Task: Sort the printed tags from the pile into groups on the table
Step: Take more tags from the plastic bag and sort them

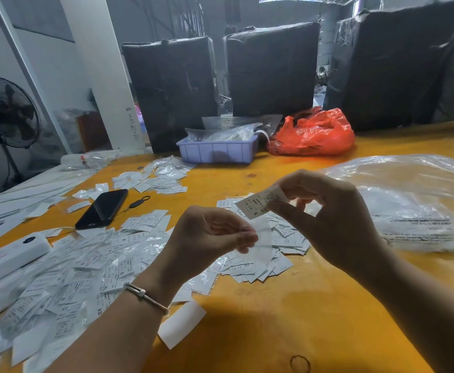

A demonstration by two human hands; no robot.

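Observation:
Above the yellow table [260,305], my right hand [325,214] pinches a white printed tag [258,204] marked S by its right end. Below it, my left hand [215,235] pinches a thin clear plastic sleeve [262,238] that hangs from the tag. A big loose pile of printed tags [67,281] covers the table's left side. A smaller group of tags [258,265] lies under my hands. Another group of tags [161,179] lies farther back.
A black phone [103,208] and a white device [7,258] lie on the left. At the back stand a purple tray [217,150] and a red plastic bag [314,134]. Clear plastic bags [414,200] spread at the right. A blank white slip [182,323] and a rubber band [299,363] lie near me.

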